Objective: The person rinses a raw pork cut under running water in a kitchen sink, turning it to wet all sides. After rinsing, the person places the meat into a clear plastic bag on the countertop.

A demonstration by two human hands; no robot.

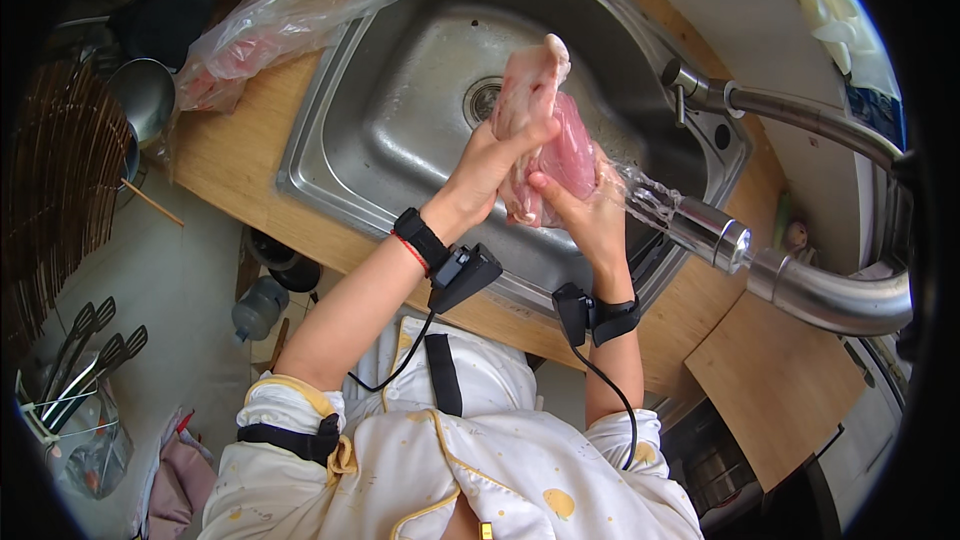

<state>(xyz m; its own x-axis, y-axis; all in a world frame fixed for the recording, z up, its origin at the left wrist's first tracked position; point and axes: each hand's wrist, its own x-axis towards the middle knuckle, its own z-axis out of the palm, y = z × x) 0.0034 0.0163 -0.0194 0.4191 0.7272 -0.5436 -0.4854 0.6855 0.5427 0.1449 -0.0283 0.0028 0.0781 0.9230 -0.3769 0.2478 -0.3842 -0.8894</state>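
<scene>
Over the steel sink [400, 100] I hold a piece of raw meat [565, 155], pink with a pale fatty layer, up in both hands. My left hand [490, 165] is closed round its left side, thumb across the front. On its right side my right hand [595, 210] grips it, thumb pressed on the lower part. Water runs from the faucet [700, 230] onto the back of my right hand and the meat. Beyond the meat the drain [483, 100] shows in the basin floor.
A clear plastic bag [290, 30] with something reddish inside lies on the wooden counter [225, 155] at the far left. A ladle [145, 100] hangs beside it. Slotted spatulas [95, 340] stand in a rack at left. A wooden board [775, 390] is at right.
</scene>
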